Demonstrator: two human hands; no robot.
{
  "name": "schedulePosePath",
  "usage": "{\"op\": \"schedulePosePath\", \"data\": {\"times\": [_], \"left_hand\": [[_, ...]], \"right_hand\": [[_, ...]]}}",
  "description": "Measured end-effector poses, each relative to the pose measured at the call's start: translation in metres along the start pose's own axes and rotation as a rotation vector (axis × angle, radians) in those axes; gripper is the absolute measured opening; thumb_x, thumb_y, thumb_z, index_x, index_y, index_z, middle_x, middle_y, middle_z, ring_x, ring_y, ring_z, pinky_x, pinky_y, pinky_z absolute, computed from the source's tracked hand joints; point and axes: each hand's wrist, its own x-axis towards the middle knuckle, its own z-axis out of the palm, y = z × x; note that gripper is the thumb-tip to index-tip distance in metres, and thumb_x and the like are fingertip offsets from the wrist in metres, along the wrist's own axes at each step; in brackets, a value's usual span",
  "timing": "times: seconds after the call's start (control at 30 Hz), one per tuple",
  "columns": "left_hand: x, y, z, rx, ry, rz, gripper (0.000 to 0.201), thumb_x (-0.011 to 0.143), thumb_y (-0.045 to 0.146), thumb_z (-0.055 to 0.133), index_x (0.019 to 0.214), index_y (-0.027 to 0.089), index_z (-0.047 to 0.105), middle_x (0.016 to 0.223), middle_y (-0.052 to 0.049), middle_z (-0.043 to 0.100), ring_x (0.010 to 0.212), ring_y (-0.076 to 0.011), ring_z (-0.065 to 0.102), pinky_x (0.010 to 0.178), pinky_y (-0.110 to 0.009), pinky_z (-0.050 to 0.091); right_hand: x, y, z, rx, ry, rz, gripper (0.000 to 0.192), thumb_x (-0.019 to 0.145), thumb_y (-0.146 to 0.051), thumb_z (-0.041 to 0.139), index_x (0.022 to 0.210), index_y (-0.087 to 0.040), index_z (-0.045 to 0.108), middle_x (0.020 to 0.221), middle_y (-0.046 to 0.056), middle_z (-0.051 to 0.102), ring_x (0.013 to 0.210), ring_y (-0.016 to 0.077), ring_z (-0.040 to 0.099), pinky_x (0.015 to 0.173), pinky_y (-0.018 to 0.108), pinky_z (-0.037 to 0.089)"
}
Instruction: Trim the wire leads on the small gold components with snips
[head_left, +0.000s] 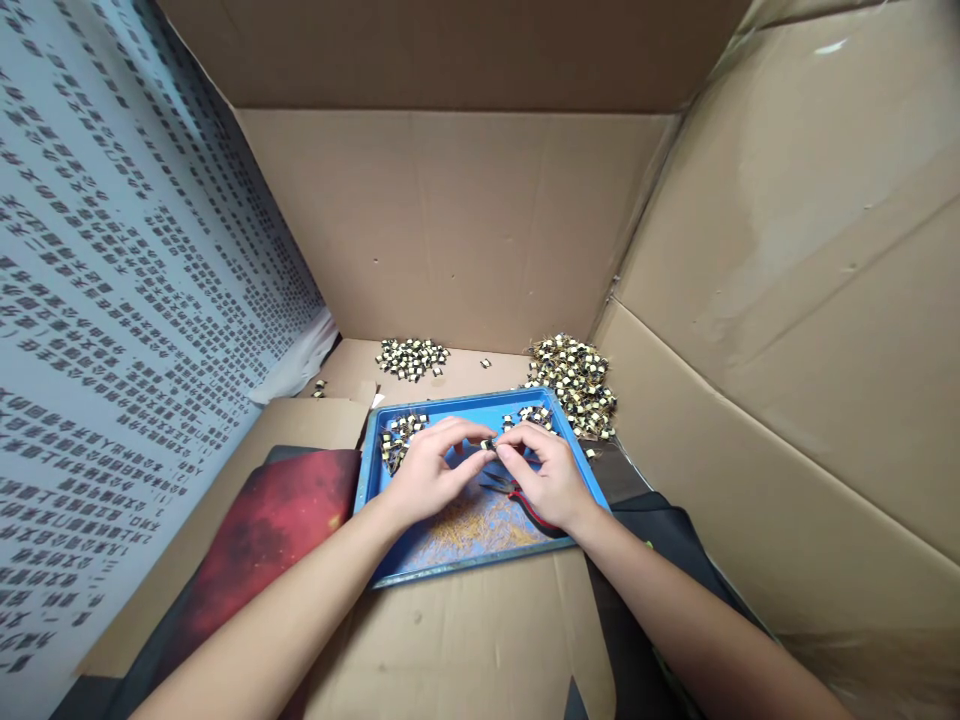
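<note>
Over a blue tray, my left hand and my right hand meet fingertip to fingertip. Between them is a small black and cream transformer-like part, pinched by the fingers of both hands. Red-handled pliers lie in the tray, partly under my right hand. Similar small parts are heaped in the tray's left corner, and more small parts sit at its back right. Yellowish wire clippings are scattered across the tray floor near me.
A large pile of wired parts stands behind the tray at right, a smaller pile at back left. Cardboard walls enclose the back and right. A red patterned mat lies at left, beside a printed sheet.
</note>
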Motion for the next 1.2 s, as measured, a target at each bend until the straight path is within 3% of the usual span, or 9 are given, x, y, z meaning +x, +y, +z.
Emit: {"op": "schedulePosePath", "data": {"times": [0.3, 0.53, 0.67, 0.77, 0.93, 1.2], "left_hand": [[0.002, 0.001, -0.002, -0.136, -0.013, 0.002, 0.018, 0.097, 0.031, 0.07, 0.11, 0.021, 0.078, 0.106, -0.007, 0.079, 0.097, -0.0205, 0.074, 0.091, -0.034, 0.055], [0.002, -0.001, -0.001, -0.142, -0.002, 0.006, 0.021, 0.097, 0.031, 0.069, 0.114, 0.022, 0.078, 0.109, -0.008, 0.079, 0.1, -0.0209, 0.072, 0.092, -0.034, 0.055], [0.001, -0.002, 0.001, -0.079, 0.007, -0.024, 0.022, 0.097, 0.032, 0.069, 0.115, 0.022, 0.076, 0.103, -0.005, 0.077, 0.093, -0.0182, 0.07, 0.086, -0.031, 0.053], [0.0, -0.001, 0.002, -0.057, 0.014, -0.036, 0.025, 0.096, 0.031, 0.069, 0.118, 0.021, 0.071, 0.091, -0.002, 0.073, 0.081, -0.0153, 0.067, 0.079, -0.029, 0.053], [-0.001, 0.004, 0.003, -0.013, 0.032, -0.033, 0.009, 0.09, 0.024, 0.07, 0.096, 0.018, 0.065, 0.078, 0.002, 0.065, 0.07, -0.0126, 0.061, 0.07, -0.025, 0.05], [-0.002, 0.003, 0.004, 0.014, 0.045, -0.048, 0.012, 0.088, 0.026, 0.072, 0.092, 0.019, 0.064, 0.077, 0.002, 0.066, 0.068, -0.012, 0.061, 0.065, -0.023, 0.048]], "right_hand": [[0.002, -0.002, -0.002, 0.101, -0.04, 0.052, 0.019, 0.099, -0.029, 0.06, 0.084, -0.021, 0.07, 0.082, 0.002, 0.067, 0.078, 0.0181, 0.061, 0.075, 0.031, 0.045], [0.001, 0.002, -0.001, 0.052, -0.033, 0.076, 0.021, 0.1, -0.028, 0.058, 0.083, -0.021, 0.069, 0.082, 0.002, 0.067, 0.078, 0.0183, 0.061, 0.075, 0.031, 0.045], [0.001, 0.009, 0.002, 0.001, 0.029, 0.137, 0.018, 0.1, -0.025, 0.054, 0.106, -0.022, 0.072, 0.1, 0.005, 0.071, 0.091, 0.0207, 0.065, 0.081, 0.033, 0.05], [0.0, 0.009, 0.002, -0.032, 0.074, 0.098, 0.027, 0.1, -0.024, 0.053, 0.123, -0.023, 0.068, 0.109, 0.007, 0.07, 0.097, 0.0219, 0.066, 0.085, 0.035, 0.052], [-0.001, -0.002, 0.001, -0.09, 0.021, -0.06, 0.016, 0.1, -0.025, 0.056, 0.105, -0.023, 0.071, 0.102, 0.007, 0.071, 0.097, 0.0235, 0.066, 0.088, 0.038, 0.052], [-0.001, -0.007, -0.002, -0.077, -0.069, -0.05, 0.017, 0.093, -0.03, 0.069, 0.108, -0.023, 0.072, 0.095, 0.005, 0.072, 0.088, 0.022, 0.066, 0.082, 0.037, 0.052]]}}
